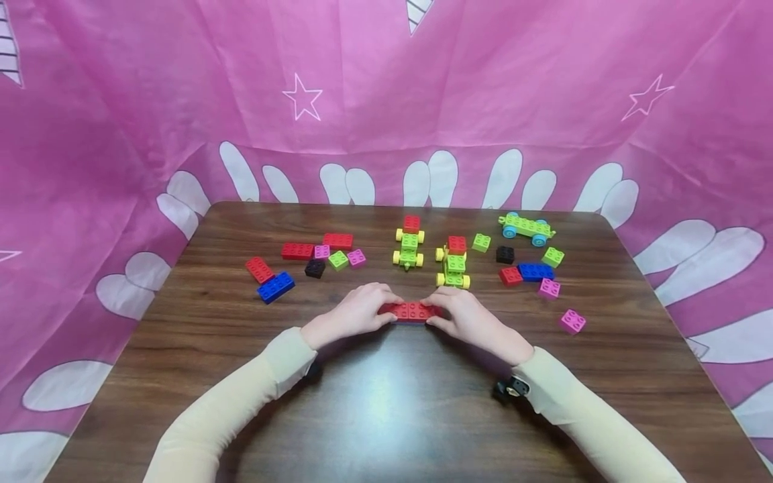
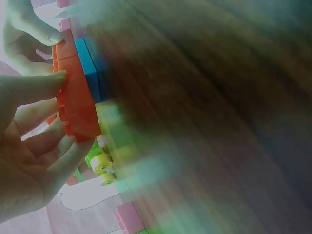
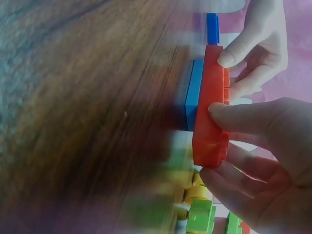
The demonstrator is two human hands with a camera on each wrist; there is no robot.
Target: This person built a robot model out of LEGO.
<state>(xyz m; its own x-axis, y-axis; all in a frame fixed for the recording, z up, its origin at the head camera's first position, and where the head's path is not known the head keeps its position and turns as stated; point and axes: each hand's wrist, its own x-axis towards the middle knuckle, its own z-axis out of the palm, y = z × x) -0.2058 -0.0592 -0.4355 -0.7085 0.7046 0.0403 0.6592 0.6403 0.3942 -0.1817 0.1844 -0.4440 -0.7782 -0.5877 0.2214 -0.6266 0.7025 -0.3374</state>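
Note:
Both hands meet at the middle of the wooden table (image 1: 386,402) and hold one long red brick (image 1: 412,311) between them. My left hand (image 1: 379,310) pinches its left end, my right hand (image 1: 445,314) its right end. The wrist views show the red brick (image 3: 212,107) stacked on a shorter blue brick (image 3: 195,92) that lies on the table. In the left wrist view the thumb and fingers of my left hand (image 2: 53,122) clamp the red brick (image 2: 78,97) above the blue brick (image 2: 90,68). My right hand (image 3: 229,146) grips it the same way.
Behind the hands stand two green wheeled cars (image 1: 408,249) (image 1: 454,268), and a green car with blue wheels (image 1: 527,228) at the back right. Loose bricks lie left, among them a blue one (image 1: 276,286), and right, among them a pink one (image 1: 572,321). Pink cloth (image 1: 386,80) surrounds the table.

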